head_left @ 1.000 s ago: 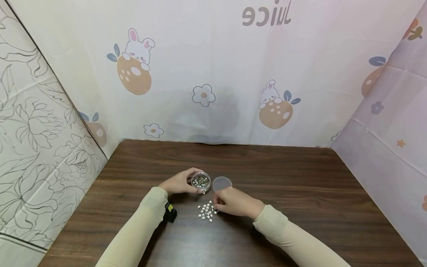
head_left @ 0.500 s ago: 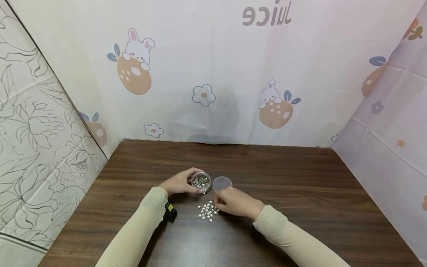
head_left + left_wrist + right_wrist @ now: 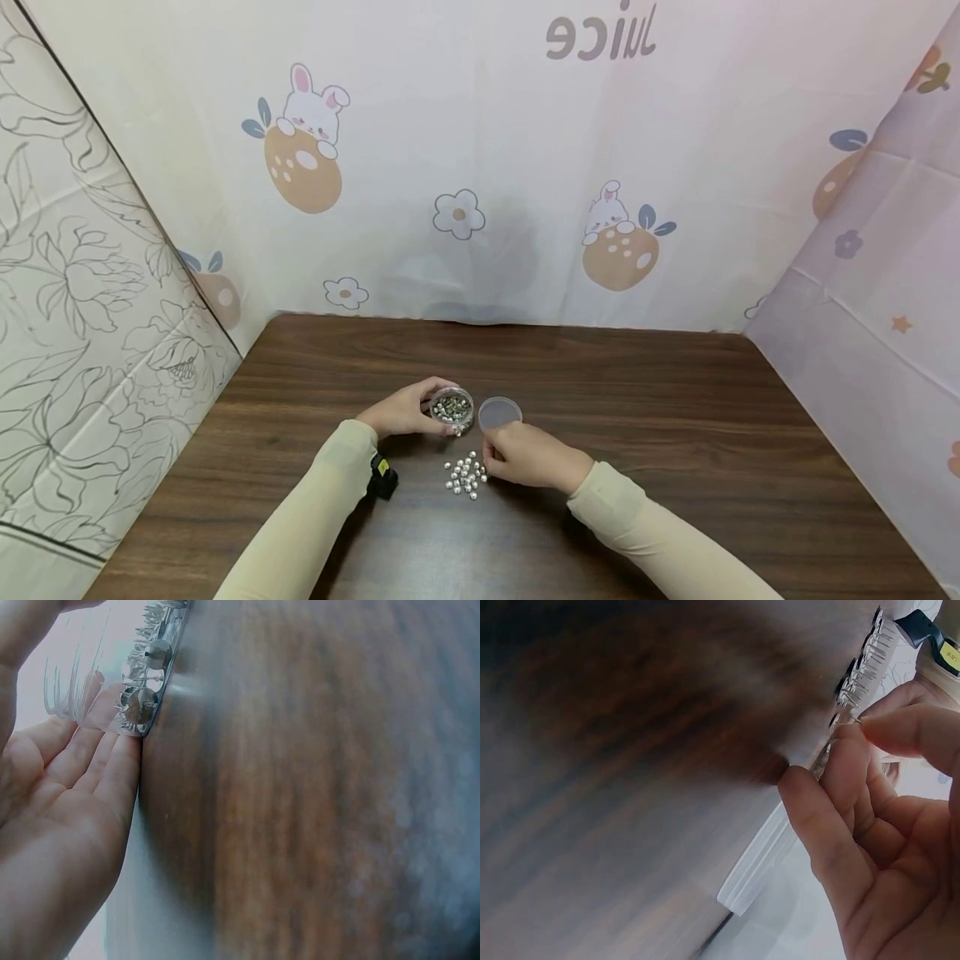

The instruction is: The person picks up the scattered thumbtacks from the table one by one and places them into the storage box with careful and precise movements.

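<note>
In the head view my left hand holds a clear round jar with many silver thumbtacks inside, thumb and fingers on its sides. The left wrist view shows the jar's clear wall above the palm and tacks with their points visible. My right hand is beside a small spread of loose thumbtacks on the table. Up close, that hand pinches one thumbtack between thumb and finger; most of it is hidden. Other tacks stand points up just beyond.
A clear round lid lies right of the jar, partly behind my right hand. A black strap device with a yellow label sits by the left wrist. Printed cloth hangs behind the brown wooden table.
The right hand's fingertips shift very slightly beside the loose tacks. My left hand and the jar stay in place.
</note>
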A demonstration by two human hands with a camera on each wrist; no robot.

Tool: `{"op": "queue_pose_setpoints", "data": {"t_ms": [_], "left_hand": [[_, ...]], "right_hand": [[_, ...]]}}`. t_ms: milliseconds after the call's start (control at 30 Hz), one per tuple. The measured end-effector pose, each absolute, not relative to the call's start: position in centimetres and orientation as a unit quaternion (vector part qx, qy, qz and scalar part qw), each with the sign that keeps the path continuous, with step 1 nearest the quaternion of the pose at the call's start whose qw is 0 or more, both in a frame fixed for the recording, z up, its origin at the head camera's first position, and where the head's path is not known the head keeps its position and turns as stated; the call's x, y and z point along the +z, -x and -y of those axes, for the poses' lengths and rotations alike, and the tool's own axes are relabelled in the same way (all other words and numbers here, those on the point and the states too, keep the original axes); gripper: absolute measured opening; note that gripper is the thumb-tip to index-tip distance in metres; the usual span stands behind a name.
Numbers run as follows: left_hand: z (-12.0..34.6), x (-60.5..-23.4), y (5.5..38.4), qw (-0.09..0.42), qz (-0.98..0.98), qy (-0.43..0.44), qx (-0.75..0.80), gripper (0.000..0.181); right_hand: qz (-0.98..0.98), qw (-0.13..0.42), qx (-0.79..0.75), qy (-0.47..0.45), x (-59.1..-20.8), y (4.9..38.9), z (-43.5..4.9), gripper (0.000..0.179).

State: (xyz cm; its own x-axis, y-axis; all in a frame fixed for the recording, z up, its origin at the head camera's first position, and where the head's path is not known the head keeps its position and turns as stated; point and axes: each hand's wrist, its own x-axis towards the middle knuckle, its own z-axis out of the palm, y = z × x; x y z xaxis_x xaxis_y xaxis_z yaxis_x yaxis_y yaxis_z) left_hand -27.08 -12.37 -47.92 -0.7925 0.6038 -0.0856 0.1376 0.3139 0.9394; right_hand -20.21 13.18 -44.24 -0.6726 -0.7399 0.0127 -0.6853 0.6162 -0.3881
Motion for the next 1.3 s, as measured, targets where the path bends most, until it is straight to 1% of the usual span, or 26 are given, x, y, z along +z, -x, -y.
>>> {"op": "queue_pose_setpoints", "data": {"t_ms": [433, 567, 800, 1067, 1300], "left_hand": [[12.3, -48.4, 27.2, 0.218, -0.774, -0.239, 0.545, 0.068], [12.3, -48.2, 27.1, 0.215, -0.775, -0.24, 0.544, 0.069], [12.1, -45.8, 25.7, 0.219, -0.762, -0.245, 0.557, 0.065], [12.2, -48.0, 27.0, 0.213, -0.781, -0.241, 0.536, 0.067], [12.4, -48.0, 27.1, 0.216, -0.79, -0.234, 0.523, 0.067]], "right_hand": [[-0.896, 0.095, -0.199, 0.386, -44.1, 20.3, -13.3, 0.014], [-0.895, 0.088, -0.208, 0.384, -43.8, 20.4, -13.3, 0.014], [-0.898, 0.06, -0.246, 0.36, -43.5, 21.0, -12.8, 0.012], [-0.895, 0.027, -0.297, 0.333, -43.2, 22.2, -11.9, 0.007], [-0.893, 0.037, -0.299, 0.335, -43.1, 22.9, -11.4, 0.006]]}}
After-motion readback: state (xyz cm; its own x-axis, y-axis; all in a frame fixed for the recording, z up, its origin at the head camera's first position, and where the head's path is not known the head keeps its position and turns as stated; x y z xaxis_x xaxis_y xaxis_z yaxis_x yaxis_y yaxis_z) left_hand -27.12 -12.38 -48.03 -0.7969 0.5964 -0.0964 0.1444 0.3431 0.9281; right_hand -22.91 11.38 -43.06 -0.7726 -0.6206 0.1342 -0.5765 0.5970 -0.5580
